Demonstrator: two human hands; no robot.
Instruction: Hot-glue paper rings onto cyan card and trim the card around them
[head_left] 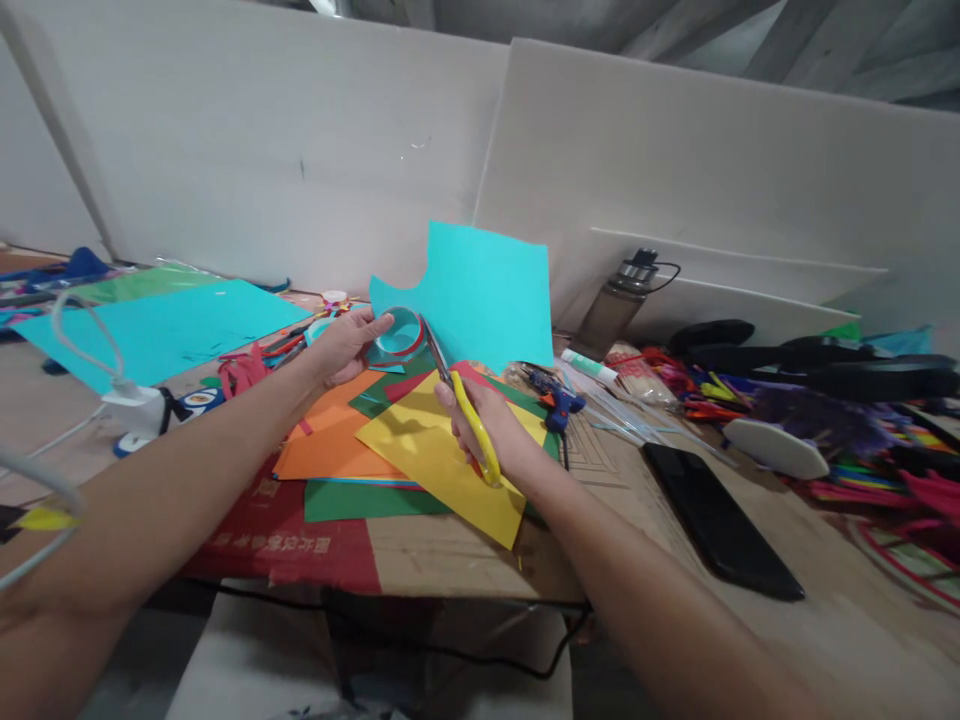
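My left hand (352, 343) pinches a round roll or ring (416, 345) with a reddish edge, together with a turquoise sheet (491, 295) that stands up behind it and has a curved cut in its left side. My right hand (484, 425) is closed round the yellow handles of a pair of scissors (474, 415). The blades point up and left and touch the ring's right side at the sheet. Beneath my hands lie a yellow sheet (450, 450), an orange sheet (337, 440) and a green sheet (367, 502).
A blue glue gun (561, 402), a glue stick (589, 365), a bottle (615, 305) and a black phone (716, 520) are on the right. Another turquoise sheet (180, 325) and a white charger (135, 408) lie left. White boards (300, 150) stand behind.
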